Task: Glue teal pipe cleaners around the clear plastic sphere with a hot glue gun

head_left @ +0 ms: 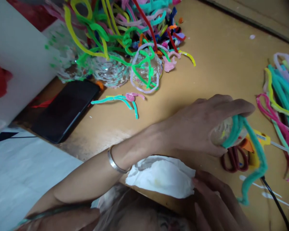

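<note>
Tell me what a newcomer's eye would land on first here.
Probably the bright tangle of fuzzy sticks at top centre, above clear rounded shapes. Next, toward the right, the left hand holding a rounded piece with a teal fuzzy strand trailing from it. Then the crumpled white paper at lower centre, the right hand at its edge.

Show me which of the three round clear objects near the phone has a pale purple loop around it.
The rightmost object, farthest from the phone: the pale purple loop runs around it, while the middle object and leftmost object show none.
</note>
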The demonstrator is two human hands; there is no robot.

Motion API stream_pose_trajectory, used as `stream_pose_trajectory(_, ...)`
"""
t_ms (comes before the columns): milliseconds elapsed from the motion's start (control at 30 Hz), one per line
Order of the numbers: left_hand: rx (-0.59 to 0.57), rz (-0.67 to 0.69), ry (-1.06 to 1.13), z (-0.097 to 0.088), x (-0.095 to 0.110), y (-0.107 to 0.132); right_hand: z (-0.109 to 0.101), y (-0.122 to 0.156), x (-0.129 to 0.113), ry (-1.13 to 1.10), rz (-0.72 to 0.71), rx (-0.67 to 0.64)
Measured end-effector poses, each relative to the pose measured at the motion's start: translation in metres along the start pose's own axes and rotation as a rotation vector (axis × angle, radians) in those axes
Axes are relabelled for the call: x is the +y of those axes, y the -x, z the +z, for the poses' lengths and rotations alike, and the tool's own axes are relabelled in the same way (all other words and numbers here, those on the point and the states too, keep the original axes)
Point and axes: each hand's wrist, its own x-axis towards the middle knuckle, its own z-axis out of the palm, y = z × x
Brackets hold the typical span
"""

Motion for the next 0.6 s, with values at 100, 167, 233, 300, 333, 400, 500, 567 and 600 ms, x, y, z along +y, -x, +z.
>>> stream_pose_trajectory(100, 0.009, 0.005, 0.024, 0.0, -0.001, -0.001, -0.002, -0.007, -0.003, 0.046, 0.065, -0.01)
stream_pose_trajectory(167, 0.03, 0.036, 0.057, 0.0, -0.002, -0.002, 0.0, -0.009, -0.004, 0.05, 0.111, -0.029)
stream_pose_trajectory(233, 0.051, 0.069, 0.081, 0.0, -0.003, -0.001, 0.004, -0.007, -0.002, 0.049, 0.088, -0.031)
stream_pose_trajectory(300, 0.059, 0.07, 0.083, 0.0, -0.003, -0.001, 0.011, -0.003, 0.003, 0.045, 0.029, 0.002)
stream_pose_trajectory(333, 0.056, 0.06, 0.075, -0.001, -0.003, 0.0, 0.015, -0.001, 0.005, 0.038, 0.024, 0.011)
stream_pose_trajectory(400, 0.05, 0.044, 0.057, -0.001, -0.004, 0.0, 0.019, 0.001, 0.008, 0.01, 0.033, 0.036)
stream_pose_trajectory(500, 0.07, 0.062, 0.055, 0.0, -0.006, 0.0, 0.015, -0.005, 0.004, -0.003, 0.004, 0.055)
stream_pose_trajectory(567, 0.062, 0.062, 0.036, 0.001, -0.008, -0.001, 0.007, -0.011, -0.001, 0.034, -0.028, 0.056)
stream_pose_trajectory(600, 0.075, 0.05, 0.021, 0.002, -0.009, -0.001, 0.003, -0.014, -0.004, 0.059, -0.034, 0.055)
